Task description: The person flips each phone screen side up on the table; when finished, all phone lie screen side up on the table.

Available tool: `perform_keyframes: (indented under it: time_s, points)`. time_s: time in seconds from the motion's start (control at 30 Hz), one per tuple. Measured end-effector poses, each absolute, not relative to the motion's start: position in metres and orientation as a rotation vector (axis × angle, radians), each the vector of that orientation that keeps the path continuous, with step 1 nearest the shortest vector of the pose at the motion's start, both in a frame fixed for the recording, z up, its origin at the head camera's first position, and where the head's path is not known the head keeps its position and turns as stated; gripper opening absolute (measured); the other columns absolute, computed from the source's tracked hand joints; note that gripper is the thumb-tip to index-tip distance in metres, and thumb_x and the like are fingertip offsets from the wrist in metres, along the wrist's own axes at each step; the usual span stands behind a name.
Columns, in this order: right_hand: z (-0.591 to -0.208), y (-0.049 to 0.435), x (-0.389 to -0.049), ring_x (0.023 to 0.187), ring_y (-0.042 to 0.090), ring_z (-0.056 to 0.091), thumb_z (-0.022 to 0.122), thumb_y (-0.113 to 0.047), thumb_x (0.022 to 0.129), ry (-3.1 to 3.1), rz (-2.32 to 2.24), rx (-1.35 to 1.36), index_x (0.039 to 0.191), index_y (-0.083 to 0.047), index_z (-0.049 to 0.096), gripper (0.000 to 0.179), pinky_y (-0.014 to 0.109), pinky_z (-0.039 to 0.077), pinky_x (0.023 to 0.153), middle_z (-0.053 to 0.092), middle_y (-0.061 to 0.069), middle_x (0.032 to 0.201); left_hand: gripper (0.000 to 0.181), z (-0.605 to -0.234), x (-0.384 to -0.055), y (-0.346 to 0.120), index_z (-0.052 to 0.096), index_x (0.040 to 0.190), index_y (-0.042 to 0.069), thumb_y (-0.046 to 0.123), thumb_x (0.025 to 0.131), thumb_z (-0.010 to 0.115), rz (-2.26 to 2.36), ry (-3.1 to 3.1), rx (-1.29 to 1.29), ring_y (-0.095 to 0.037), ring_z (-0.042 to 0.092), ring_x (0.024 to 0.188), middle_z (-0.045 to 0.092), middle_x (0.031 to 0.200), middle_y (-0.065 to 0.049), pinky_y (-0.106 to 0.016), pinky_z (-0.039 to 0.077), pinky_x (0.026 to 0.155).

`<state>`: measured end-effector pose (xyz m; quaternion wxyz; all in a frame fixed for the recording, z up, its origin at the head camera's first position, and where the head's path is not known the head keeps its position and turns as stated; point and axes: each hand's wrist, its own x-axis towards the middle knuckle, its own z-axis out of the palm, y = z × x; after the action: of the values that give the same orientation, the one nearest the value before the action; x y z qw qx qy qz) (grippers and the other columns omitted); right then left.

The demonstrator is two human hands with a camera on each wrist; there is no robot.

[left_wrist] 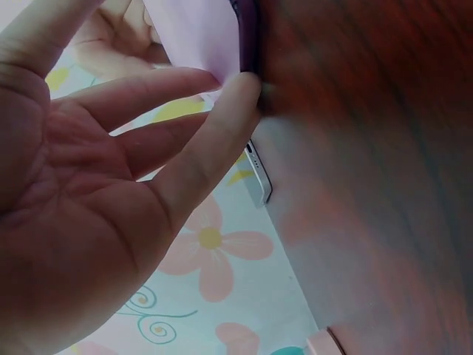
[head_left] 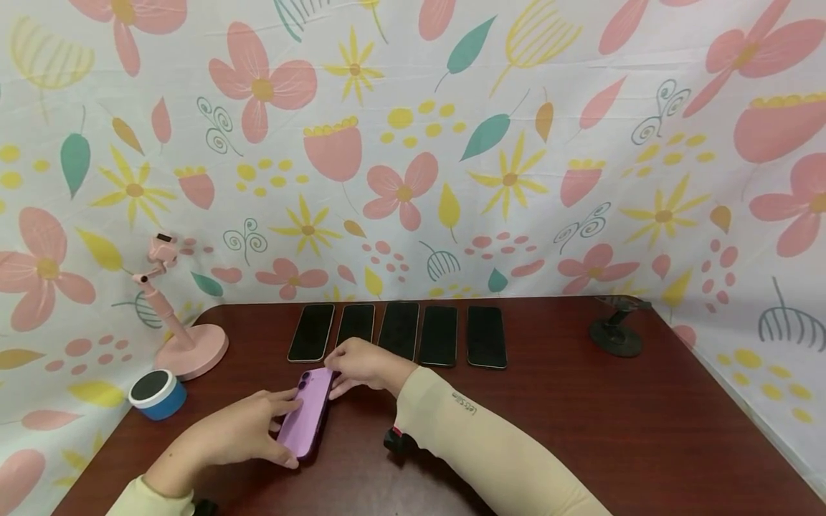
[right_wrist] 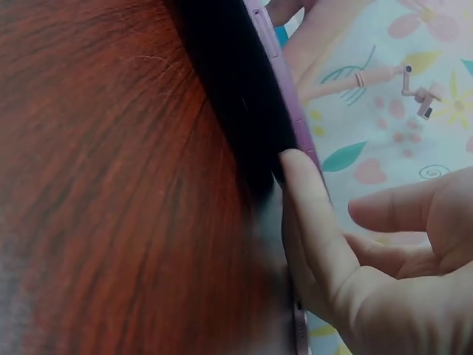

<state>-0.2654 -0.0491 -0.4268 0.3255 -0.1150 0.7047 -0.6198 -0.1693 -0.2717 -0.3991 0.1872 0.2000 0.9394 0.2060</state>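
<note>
A purple smartphone [head_left: 307, 414] is tilted above the near left part of the table, its back with the camera lenses facing up. My left hand [head_left: 237, 428] holds it along the left edge, with the thumb at the lower end. At the upper right corner, my right hand [head_left: 364, 364] pinches it between thumb and fingers. The phone's dark screen side [right_wrist: 240, 89] faces down toward the wood in the right wrist view. In the left wrist view, the left thumb and fingertips meet the phone's lower end [left_wrist: 207, 37].
Several dark-screened phones [head_left: 487, 337] lie in a row along the back edge, some partly behind the right hand. A pink stand [head_left: 193, 347] and a blue-and-white round container [head_left: 160, 401] are at the left. A black stand [head_left: 616, 335] is at the back right of the brown table [head_left: 581, 423].
</note>
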Motion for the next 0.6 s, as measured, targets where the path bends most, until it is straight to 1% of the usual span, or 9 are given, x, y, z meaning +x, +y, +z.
perform_keyframes:
  time_s: [0.07,0.13,0.2,0.27,0.37,0.6]
  points:
    - [-0.428,-0.048,-0.265,0.08,0.024,0.067,0.051,-0.003,0.11,1.817,-1.638,-0.277,0.137,0.015,0.062,0.034,0.04,0.067,0.083,0.066,0.02,0.107,0.092,-0.398,-0.17,-0.271,0.063,0.146,-0.004,0.046,0.076,0.095,0.596,2.619,0.547,-0.026,0.074,0.119,0.051,0.159,-0.031,-0.039,0.061,0.098]
    - [-0.428,-0.047,-0.265,0.081,0.024,0.068,0.05,-0.001,0.11,1.788,-1.648,-0.268,0.137,0.015,0.062,0.033,0.04,0.067,0.084,0.067,0.021,0.107,0.091,-0.397,-0.171,-0.27,0.063,0.145,-0.004,0.047,0.077,0.095,0.597,2.609,0.532,-0.028,0.072,0.124,0.052,0.159,-0.03,-0.045,0.059,0.102]
    - [-0.428,-0.046,-0.265,0.082,0.024,0.067,0.049,0.001,0.109,1.765,-1.651,-0.273,0.137,0.015,0.062,0.034,0.04,0.067,0.086,0.068,0.021,0.107,0.09,-0.395,-0.172,-0.267,0.064,0.144,-0.004,0.049,0.078,0.093,0.591,2.611,0.506,-0.035,0.065,0.135,0.054,0.159,-0.028,-0.054,0.055,0.107]
    - [-0.428,-0.045,-0.265,0.083,0.024,0.067,0.048,0.003,0.108,1.75,-1.654,-0.287,0.138,0.015,0.061,0.035,0.041,0.066,0.087,0.068,0.021,0.108,0.089,-0.393,-0.172,-0.264,0.065,0.143,-0.004,0.051,0.079,0.092,0.588,2.619,0.484,-0.039,0.058,0.142,0.055,0.158,-0.027,-0.059,0.052,0.11]
    - [-0.428,-0.043,-0.266,0.084,0.023,0.067,0.048,0.005,0.107,1.732,-1.657,-0.295,0.14,0.015,0.06,0.036,0.041,0.066,0.089,0.069,0.021,0.108,0.088,-0.392,-0.172,-0.261,0.065,0.142,-0.005,0.052,0.081,0.091,0.605,2.621,0.444,-0.041,0.056,0.144,0.055,0.158,-0.027,-0.06,0.051,0.111]
    - [-0.429,-0.04,-0.267,0.084,0.023,0.066,0.052,0.004,0.106,1.693,-1.683,-0.285,0.142,0.015,0.058,0.038,0.041,0.066,0.092,0.069,0.02,0.111,0.085,-0.392,-0.171,-0.256,0.068,0.138,-0.006,0.05,0.079,0.092,0.639,2.636,0.398,-0.039,0.06,0.14,0.058,0.155,-0.026,-0.06,0.052,0.11]
